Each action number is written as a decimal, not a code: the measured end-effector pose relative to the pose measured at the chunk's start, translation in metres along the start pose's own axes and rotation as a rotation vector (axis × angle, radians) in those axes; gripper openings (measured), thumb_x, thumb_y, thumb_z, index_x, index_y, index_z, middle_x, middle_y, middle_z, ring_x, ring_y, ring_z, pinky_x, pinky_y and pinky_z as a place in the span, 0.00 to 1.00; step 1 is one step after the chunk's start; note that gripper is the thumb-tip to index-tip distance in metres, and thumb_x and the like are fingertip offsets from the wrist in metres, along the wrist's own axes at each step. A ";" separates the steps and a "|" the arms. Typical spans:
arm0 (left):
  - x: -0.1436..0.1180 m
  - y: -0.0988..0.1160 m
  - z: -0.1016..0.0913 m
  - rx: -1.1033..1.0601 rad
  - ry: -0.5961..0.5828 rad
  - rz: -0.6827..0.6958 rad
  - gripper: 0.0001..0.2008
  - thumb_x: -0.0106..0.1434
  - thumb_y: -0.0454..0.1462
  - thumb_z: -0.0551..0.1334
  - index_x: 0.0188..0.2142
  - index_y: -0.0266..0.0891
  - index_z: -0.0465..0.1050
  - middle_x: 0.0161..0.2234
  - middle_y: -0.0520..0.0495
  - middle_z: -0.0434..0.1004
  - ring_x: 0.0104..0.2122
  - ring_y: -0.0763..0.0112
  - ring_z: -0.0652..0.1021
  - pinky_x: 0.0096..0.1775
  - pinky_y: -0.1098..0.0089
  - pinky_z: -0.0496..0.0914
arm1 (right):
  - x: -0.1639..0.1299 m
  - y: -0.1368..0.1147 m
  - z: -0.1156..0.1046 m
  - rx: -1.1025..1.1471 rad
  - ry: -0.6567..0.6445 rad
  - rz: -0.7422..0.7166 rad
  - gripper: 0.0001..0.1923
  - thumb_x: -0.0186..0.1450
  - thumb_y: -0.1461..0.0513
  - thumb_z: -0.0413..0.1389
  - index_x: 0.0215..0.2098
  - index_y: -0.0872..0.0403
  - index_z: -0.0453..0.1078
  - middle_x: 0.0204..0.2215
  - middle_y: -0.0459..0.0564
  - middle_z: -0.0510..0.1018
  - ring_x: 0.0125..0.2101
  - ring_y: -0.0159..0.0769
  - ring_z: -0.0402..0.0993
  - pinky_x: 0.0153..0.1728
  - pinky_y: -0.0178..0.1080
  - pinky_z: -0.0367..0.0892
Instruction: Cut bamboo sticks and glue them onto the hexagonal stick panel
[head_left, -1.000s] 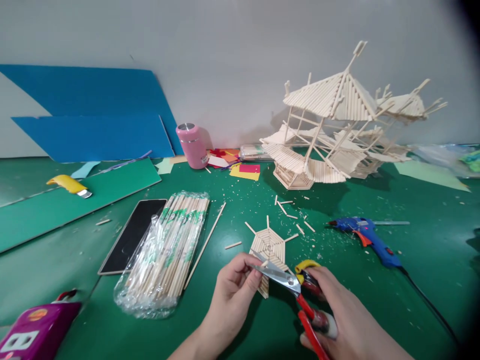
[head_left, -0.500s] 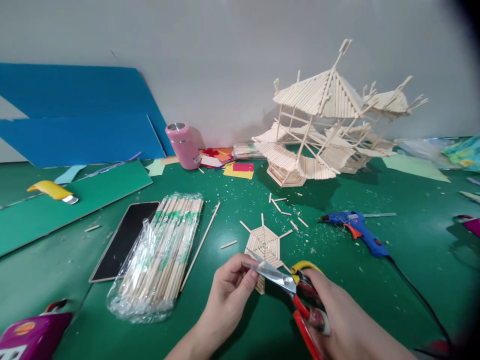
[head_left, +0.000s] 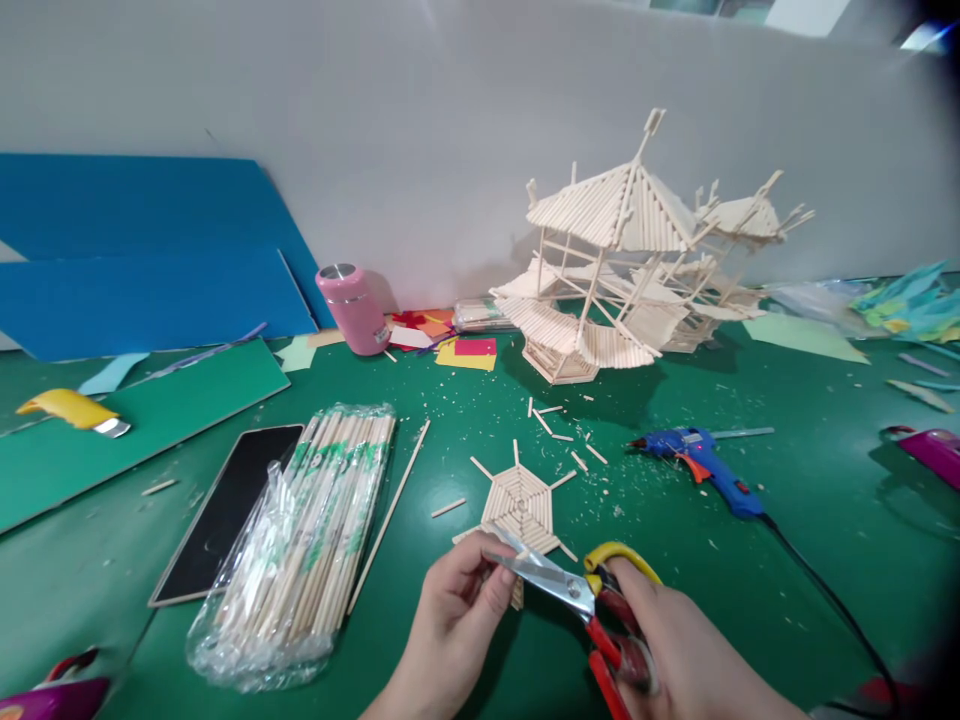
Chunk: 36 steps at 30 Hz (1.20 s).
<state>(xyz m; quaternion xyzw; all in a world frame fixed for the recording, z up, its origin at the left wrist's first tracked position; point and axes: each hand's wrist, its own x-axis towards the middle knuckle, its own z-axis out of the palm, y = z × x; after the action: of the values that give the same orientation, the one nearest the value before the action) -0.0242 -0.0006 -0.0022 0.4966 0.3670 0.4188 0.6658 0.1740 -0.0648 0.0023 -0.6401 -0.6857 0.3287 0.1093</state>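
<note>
My right hand (head_left: 667, 630) grips a pair of scissors (head_left: 559, 580) with red and yellow handles. Their blades are apart and reach toward my left hand (head_left: 454, 620). Thumb and forefinger of that hand pinch a short wooden stick (head_left: 523, 555), mostly hidden by fingers and blades, whose end shows between the blades. Just beyond, flat on the table, lies a web-shaped wooden stick panel (head_left: 521, 500) with several spokes sticking out past its rim. My hands and the scissors cover part of its near side.
A stick-built pavilion model (head_left: 615, 270) stands at the back. To the right lies a blue glue gun (head_left: 705, 460) with its cord. On the left are a bag of wooden sticks (head_left: 322, 540), a dark tablet-like slab (head_left: 225, 520), a yellow cutter (head_left: 71, 408) and a pink flask (head_left: 354, 315).
The camera view has tilted and shifted slightly, so the table things sit lower and further left. The scissors and both hands keep nearly the same hold and place.
</note>
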 end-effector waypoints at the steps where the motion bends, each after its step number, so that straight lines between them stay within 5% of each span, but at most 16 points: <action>1: 0.001 -0.001 -0.001 -0.027 0.003 -0.019 0.08 0.58 0.41 0.61 0.30 0.37 0.70 0.27 0.49 0.69 0.26 0.75 0.68 0.29 0.75 0.63 | 0.002 0.000 -0.002 0.003 -0.020 0.002 0.21 0.44 0.69 0.51 0.37 0.52 0.57 0.27 0.48 0.75 0.23 0.35 0.70 0.21 0.33 0.62; 11: 0.001 -0.004 -0.001 -0.384 -0.232 -0.297 0.13 0.52 0.41 0.66 0.23 0.35 0.66 0.18 0.55 0.58 0.18 0.81 0.58 0.23 0.76 0.52 | -0.009 -0.007 -0.012 0.102 -0.034 0.077 0.24 0.46 0.67 0.51 0.43 0.55 0.57 0.36 0.52 0.75 0.35 0.39 0.72 0.34 0.36 0.65; 18: 0.003 -0.007 0.003 -0.339 -0.086 -0.255 0.12 0.52 0.42 0.66 0.25 0.35 0.69 0.19 0.54 0.61 0.20 0.80 0.59 0.24 0.77 0.52 | -0.004 -0.007 -0.014 0.048 -0.067 0.119 0.16 0.47 0.66 0.51 0.36 0.54 0.59 0.31 0.52 0.74 0.28 0.40 0.71 0.29 0.39 0.66; 24: -0.002 0.000 0.004 -0.517 -0.296 -0.354 0.12 0.53 0.39 0.65 0.22 0.34 0.66 0.16 0.57 0.56 0.16 0.83 0.56 0.21 0.77 0.51 | -0.008 -0.005 -0.015 0.153 -0.010 0.027 0.22 0.47 0.67 0.52 0.41 0.56 0.57 0.39 0.57 0.73 0.38 0.41 0.72 0.36 0.38 0.67; 28: -0.003 -0.004 0.005 -0.639 -0.412 -0.418 0.10 0.55 0.38 0.64 0.22 0.36 0.65 0.14 0.58 0.54 0.14 0.83 0.54 0.20 0.77 0.51 | -0.011 -0.007 -0.020 0.083 -0.059 0.011 0.21 0.44 0.68 0.50 0.38 0.56 0.58 0.35 0.56 0.74 0.34 0.43 0.73 0.34 0.39 0.67; 36: -0.001 -0.013 0.002 -0.178 -0.068 -0.158 0.09 0.55 0.41 0.64 0.28 0.35 0.70 0.24 0.51 0.66 0.26 0.77 0.64 0.29 0.76 0.57 | -0.006 -0.011 -0.018 0.086 -0.078 0.102 0.11 0.52 0.64 0.50 0.35 0.53 0.57 0.27 0.49 0.73 0.25 0.36 0.70 0.25 0.35 0.64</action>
<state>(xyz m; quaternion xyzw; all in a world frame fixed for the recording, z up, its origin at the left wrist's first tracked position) -0.0202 -0.0039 -0.0142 0.4192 0.3435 0.3787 0.7502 0.1763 -0.0646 0.0243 -0.6558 -0.6411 0.3878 0.0929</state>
